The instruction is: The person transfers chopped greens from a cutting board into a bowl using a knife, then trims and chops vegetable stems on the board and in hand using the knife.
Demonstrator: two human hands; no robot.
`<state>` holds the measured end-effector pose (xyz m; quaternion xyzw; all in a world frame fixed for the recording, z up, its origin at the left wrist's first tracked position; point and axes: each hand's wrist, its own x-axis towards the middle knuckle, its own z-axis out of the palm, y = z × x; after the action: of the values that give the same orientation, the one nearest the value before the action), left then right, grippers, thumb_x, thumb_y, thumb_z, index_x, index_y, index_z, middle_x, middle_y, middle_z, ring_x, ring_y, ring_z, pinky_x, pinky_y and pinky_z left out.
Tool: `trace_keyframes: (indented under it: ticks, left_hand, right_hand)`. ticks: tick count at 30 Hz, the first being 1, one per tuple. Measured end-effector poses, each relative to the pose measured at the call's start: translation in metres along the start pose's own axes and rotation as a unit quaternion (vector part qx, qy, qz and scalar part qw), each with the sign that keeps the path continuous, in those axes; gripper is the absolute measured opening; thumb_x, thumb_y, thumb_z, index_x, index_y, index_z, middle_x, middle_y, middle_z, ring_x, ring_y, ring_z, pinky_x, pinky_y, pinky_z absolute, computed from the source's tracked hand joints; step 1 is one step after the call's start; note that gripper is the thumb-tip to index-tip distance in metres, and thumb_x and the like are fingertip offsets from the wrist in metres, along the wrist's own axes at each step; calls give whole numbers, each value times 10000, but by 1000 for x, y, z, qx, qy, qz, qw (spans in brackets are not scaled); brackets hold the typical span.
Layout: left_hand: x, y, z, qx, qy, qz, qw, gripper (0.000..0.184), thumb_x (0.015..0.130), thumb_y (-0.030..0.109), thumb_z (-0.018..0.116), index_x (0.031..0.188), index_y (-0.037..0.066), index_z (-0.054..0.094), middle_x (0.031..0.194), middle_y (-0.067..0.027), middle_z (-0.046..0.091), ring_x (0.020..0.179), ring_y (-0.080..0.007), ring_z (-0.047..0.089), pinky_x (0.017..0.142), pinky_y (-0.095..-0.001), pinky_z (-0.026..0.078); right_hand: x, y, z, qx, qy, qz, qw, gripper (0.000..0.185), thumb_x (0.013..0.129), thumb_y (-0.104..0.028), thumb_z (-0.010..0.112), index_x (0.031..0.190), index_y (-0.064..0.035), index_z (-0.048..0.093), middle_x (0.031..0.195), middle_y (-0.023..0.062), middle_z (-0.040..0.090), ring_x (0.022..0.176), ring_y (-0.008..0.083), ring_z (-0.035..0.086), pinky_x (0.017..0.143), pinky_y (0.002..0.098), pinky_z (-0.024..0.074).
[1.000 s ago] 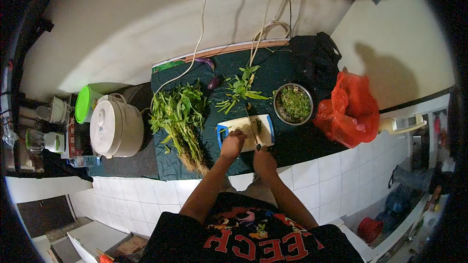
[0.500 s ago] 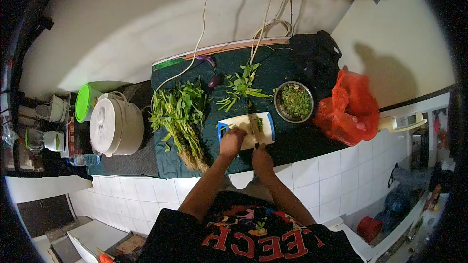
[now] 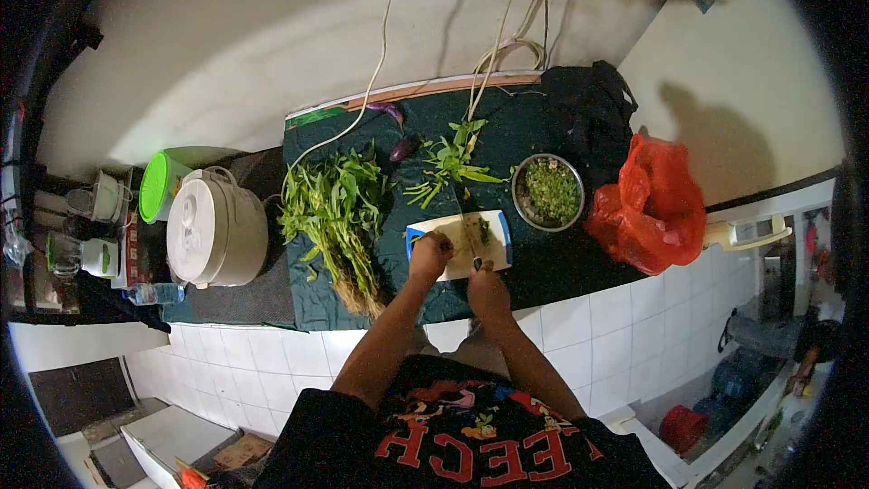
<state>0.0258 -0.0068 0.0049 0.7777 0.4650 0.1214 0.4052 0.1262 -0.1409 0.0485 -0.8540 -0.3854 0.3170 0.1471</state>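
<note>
A white cutting board [image 3: 497, 225] with blue ends lies near the front of the table. Curled fingers of my left hand [image 3: 431, 255] press down on its left part, with a bit of leafy greens [image 3: 415, 236] poking out beside them. My right hand [image 3: 488, 290] is closed around the dark handle of a knife [image 3: 467, 229], its blade pointing away from me across the board. Just right of the blade sit chopped greens [image 3: 485, 232]. Beyond the board is a small pile of leafy stems [image 3: 455, 159]; to the right stands a metal bowl [image 3: 549, 191] of chopped greens.
A large bunch of rooted greens [image 3: 335, 204] lies left of the board. Eggplants [image 3: 404, 148] rest behind it. A white rice cooker [image 3: 215, 228] stands far left, near a green-lidded container [image 3: 159, 186]. A red plastic bag [image 3: 647, 208] sits at the right edge, with a black bag [image 3: 588, 104] behind.
The knife has shifted slightly toward the left hand, and its blade now shows more steeply. My left hand stays on the board with fingers curled. The whole view has shifted slightly.
</note>
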Motion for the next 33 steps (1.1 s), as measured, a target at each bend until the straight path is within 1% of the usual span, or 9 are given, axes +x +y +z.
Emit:
trace_keyframes:
  ticks: [3, 6, 9, 18, 21, 24, 27, 29, 33]
  left_hand:
    - [1, -4, 1, 3, 5, 8, 1000, 209, 660, 126, 787, 808, 19, 686, 831, -175, 659, 781, -341, 653, 703, -418, 520]
    - [5, -9, 4, -14, -11, -18, 1000, 221, 645, 123, 798, 807, 23, 687, 831, -172, 661, 776, -336, 659, 698, -417, 522]
    - [4, -7, 3, 21, 3, 16, 1000, 181, 665, 115, 771, 799, 28, 686, 821, -173, 663, 769, -339, 661, 691, -421, 523]
    - [4, -8, 1, 37, 12, 53, 998, 137, 682, 126, 742, 766, 32, 689, 785, -175, 662, 753, -344, 658, 695, -422, 525]
    - [7, -9, 2, 34, -4, 23, 999, 162, 671, 143, 758, 765, 28, 692, 784, -173, 662, 754, -342, 659, 698, -425, 523]
    - [3, -4, -2, 23, -14, 1, 1000, 182, 676, 157, 761, 787, 27, 697, 800, -178, 663, 761, -345, 658, 705, -427, 522]
    - [4, -1, -5, 28, -23, 2, 999, 213, 672, 171, 780, 803, 24, 700, 812, -181, 662, 773, -341, 659, 709, -422, 522]
    - [2, -10, 3, 38, -22, 0, 999, 205, 675, 166, 777, 803, 25, 702, 813, -183, 662, 774, -340, 660, 710, -419, 523]
    - [3, -1, -5, 31, -22, 4, 999, 186, 689, 154, 760, 811, 24, 708, 819, -188, 659, 780, -344, 659, 717, -421, 523]
  right_hand:
    - [-12, 7, 8, -72, 32, -87, 993, 357, 994, -280, 416, 1087, 64, 430, 854, 279, 652, 813, 427, 662, 693, 490, 543]
    - [-8, 8, 17, -32, 53, -68, 996, 363, 995, -283, 414, 1082, 69, 434, 845, 280, 649, 804, 430, 659, 697, 496, 538]
    - [2, -1, 4, -13, -8, 5, 1000, 371, 996, -290, 413, 1077, 72, 435, 843, 285, 647, 793, 434, 658, 684, 494, 540]
    - [-9, 1, 16, -14, 33, -71, 997, 370, 985, -286, 432, 1060, 77, 433, 849, 306, 639, 800, 461, 649, 677, 512, 538]
    - [2, -5, 6, 16, -4, -7, 1000, 372, 985, -288, 436, 1062, 75, 430, 847, 312, 637, 799, 465, 647, 675, 513, 539]
    - [-8, 2, 21, 4, 5, -9, 1000, 338, 962, -164, 442, 1187, 88, 420, 824, 296, 614, 786, 403, 657, 655, 487, 545]
    - [-2, 5, 25, -80, -14, -58, 995, 313, 966, -148, 434, 1184, 76, 416, 842, 288, 598, 774, 401, 656, 625, 470, 545]
    - [-3, -12, 3, -5, -6, -38, 999, 266, 941, -102, 452, 1133, 80, 479, 936, 306, 577, 753, 383, 660, 624, 455, 555]
    - [-12, -14, 1, -41, -8, -84, 996, 233, 923, -73, 466, 1091, 82, 511, 922, 308, 583, 736, 381, 657, 632, 451, 558]
